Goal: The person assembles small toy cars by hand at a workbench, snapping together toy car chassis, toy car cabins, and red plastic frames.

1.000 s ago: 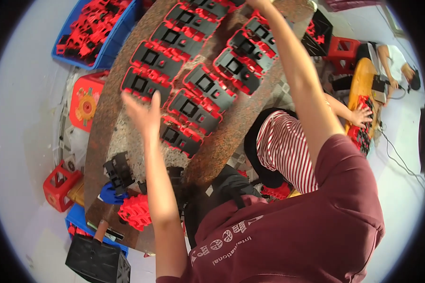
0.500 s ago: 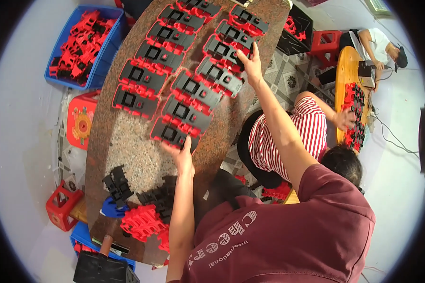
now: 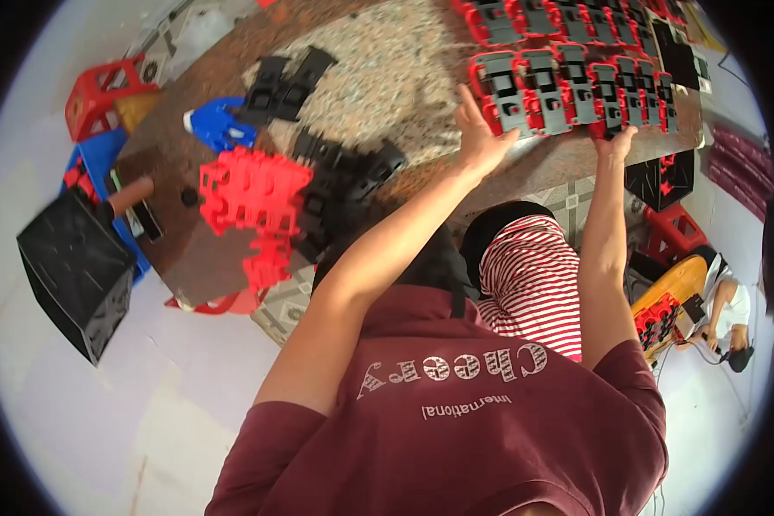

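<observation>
Desk (image 3: 387, 86): one, speckled stone top.

Red-and-grey assembled parts (image 3: 568, 82): two rows in view; near row about seven, far row cut off by the rim, count unclear.

Red plastic frames (image 3: 254, 202): one heap, too tangled to count.

Black parts: two loose clusters (image 3: 288, 82) (image 3: 344, 176).

Blue piece (image 3: 219, 129): one.

Red stool (image 3: 99, 90): one.

Black bag (image 3: 77, 271): one.

Hands on the near row: two (image 3: 482, 138) (image 3: 612, 142).

— Head view: worn high, looking steeply down over the shirt (image 3: 456, 413) and both forearms.
— Facing?
— Toward the table (image 3: 378, 95), far and above centre; floor (image 3: 103, 413) near left.
— Distance?
— Close on the shoulders, table at arm's reach.
— Shared with another view?
— Only one view given; fisheye bends edges at the rim.
</observation>
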The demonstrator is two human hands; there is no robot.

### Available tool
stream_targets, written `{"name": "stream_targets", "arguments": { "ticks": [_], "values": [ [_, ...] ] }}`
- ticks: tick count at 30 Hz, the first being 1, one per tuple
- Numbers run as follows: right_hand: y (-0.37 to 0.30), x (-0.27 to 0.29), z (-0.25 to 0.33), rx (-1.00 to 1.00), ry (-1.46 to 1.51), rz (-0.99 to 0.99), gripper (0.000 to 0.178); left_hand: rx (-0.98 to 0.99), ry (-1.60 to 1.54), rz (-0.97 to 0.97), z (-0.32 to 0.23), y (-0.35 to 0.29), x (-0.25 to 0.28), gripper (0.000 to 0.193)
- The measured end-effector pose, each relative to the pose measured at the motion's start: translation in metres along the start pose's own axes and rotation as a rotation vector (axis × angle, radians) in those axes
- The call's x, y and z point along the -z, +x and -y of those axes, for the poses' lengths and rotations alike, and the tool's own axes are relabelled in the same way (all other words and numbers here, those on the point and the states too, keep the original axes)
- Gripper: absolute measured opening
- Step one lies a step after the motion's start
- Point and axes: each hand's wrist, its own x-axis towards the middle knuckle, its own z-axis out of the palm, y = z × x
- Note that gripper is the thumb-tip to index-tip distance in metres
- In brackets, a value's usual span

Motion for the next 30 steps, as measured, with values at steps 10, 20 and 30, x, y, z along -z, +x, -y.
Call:
{"name": "stream_targets", "arguments": {
  "ticks": [10,20,30],
  "values": [
    [-0.295,-0.214,-0.135,0.890,-0.923,0.638,0.053,-0.353,0.232,-0.078,0.028,-0.223,0.247,0.075],
    [-0.426,-0.394,-0.268,0.741,-1.306,1.086,0.059,-0.129,0.263,-0.528,0.092,-0.261,0.459,0.047],
    [-0.540,-0.354,-0.308,0.901,-1.384,1.201,0.083,0.035,0.558,-0.538,0.102,-0.176,0.547,0.065]
  ]
}}
